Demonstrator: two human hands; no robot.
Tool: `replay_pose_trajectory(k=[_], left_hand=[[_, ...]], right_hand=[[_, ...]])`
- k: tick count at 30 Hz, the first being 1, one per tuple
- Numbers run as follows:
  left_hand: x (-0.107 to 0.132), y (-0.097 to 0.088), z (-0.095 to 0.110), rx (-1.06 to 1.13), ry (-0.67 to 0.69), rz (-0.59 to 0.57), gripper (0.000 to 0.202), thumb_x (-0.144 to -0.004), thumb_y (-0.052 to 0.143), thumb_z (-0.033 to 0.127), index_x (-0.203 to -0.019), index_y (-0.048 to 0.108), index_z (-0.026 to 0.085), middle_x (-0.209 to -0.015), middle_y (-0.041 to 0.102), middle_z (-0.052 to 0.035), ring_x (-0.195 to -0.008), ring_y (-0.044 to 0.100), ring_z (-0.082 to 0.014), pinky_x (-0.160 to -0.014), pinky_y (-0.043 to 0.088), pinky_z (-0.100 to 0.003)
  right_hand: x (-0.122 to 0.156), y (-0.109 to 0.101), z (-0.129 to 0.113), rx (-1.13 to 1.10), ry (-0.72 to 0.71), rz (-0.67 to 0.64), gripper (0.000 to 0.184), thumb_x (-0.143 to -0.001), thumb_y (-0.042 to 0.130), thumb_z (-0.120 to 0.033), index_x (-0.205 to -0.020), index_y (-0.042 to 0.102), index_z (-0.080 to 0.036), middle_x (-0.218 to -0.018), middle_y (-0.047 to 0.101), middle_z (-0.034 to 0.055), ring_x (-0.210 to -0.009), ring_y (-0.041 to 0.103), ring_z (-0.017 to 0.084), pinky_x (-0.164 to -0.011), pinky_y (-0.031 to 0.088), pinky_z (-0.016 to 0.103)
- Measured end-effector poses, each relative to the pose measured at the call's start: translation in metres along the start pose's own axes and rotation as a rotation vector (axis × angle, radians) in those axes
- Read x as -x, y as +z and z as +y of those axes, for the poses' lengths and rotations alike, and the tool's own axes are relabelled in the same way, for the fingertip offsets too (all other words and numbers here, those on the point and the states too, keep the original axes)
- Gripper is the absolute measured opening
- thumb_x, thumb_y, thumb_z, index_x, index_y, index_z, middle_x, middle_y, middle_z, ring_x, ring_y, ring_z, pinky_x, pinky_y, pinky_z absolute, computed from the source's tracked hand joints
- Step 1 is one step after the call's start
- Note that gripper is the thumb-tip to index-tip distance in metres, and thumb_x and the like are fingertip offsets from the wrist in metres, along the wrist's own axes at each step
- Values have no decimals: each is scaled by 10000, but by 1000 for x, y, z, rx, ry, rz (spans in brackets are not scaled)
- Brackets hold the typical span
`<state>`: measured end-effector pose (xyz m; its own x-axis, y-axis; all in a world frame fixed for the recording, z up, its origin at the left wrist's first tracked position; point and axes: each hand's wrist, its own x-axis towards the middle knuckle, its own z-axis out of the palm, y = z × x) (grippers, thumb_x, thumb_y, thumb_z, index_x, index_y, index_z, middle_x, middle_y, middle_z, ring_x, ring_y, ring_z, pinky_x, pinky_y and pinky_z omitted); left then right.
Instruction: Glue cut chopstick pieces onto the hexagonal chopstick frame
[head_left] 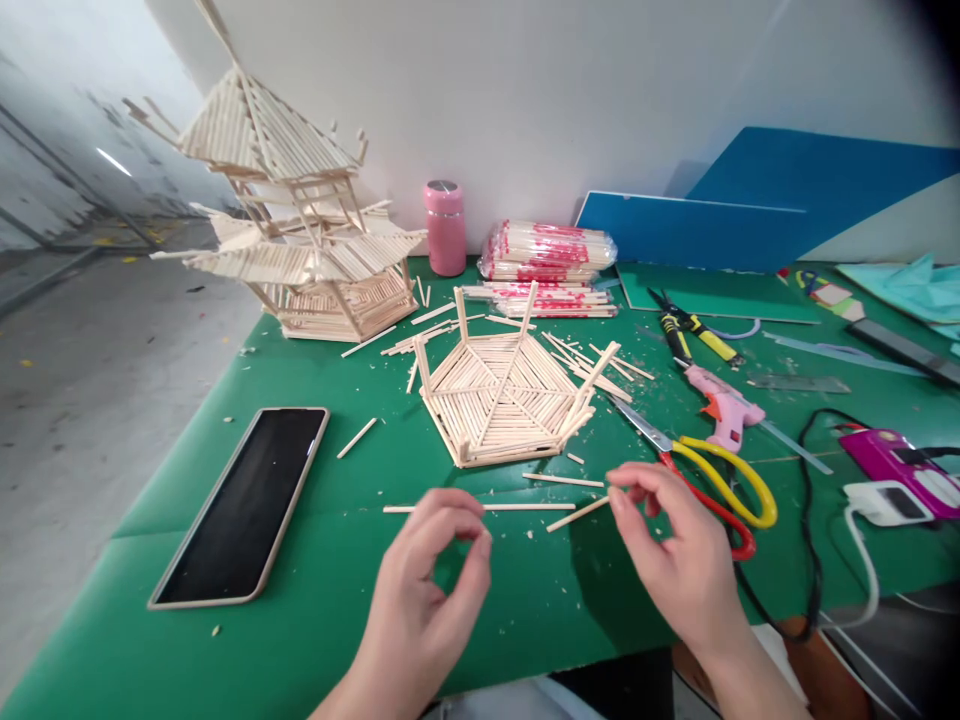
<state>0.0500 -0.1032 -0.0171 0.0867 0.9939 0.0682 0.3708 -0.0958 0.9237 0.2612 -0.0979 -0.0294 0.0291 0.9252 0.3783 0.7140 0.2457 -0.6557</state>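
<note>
My right hand pinches the end of a short wooden stick between thumb and forefinger, its other end pointing left. My left hand is curled, thumb and forefinger tips together, with nothing visible between them. Behind its fingers a long wooden stick lies across the green table. Another short stick rests just beyond. Further back sits a hexagonal stick base with a web-like floor and upright posts at several corners; one front corner has only a short stub.
At the back left stands a tiered stick pavilion, beside a pink flask and bagged sticks. A phone lies left. Scissors, pliers, a pink glue gun and a cabled purple device occupy the right.
</note>
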Motion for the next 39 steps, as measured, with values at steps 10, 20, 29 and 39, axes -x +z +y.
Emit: replay_pose_trajectory(k=[10, 20, 29, 39], left_hand=[[-7, 28, 19, 800, -601, -376, 188, -659, 680, 307, -645, 618, 131, -582, 536, 9, -543, 412, -68, -517, 319, -185], [-12, 31, 19, 894, -687, -399, 118, -629, 716, 238, -606, 665, 134, -591, 567, 5, -540, 423, -63, -535, 312, -192], [-27, 30, 16, 784, -632, -334, 154, -663, 671, 252, -603, 603, 128, -567, 535, 5, -536, 386, -70, -530, 280, -205], [-38, 41, 14, 344, -76, -238, 84, -736, 532, 161, -653, 519, 155, -640, 481, 6, -590, 424, -103, -548, 342, -223]], right_hand=[[16, 6, -31, -365, -198, -203, 326, -752, 560, -66, -1031, 580, -234, -776, 538, 19, -696, 541, 125, -575, 478, 230], [13, 3, -26, -354, -191, -165, 240, -742, 586, -86, -939, 605, -222, -715, 535, 7, -644, 539, 118, -534, 471, 224], [11, -38, 33, 109, 162, 134, 201, -778, 570, -251, -975, 586, -213, -803, 603, 30, -678, 564, 124, -639, 475, 234], [-64, -93, 149, 582, 544, 61, 560, -591, 546, -621, -741, 624, -87, -562, 608, 103, -527, 594, 220, -485, 360, 331]])
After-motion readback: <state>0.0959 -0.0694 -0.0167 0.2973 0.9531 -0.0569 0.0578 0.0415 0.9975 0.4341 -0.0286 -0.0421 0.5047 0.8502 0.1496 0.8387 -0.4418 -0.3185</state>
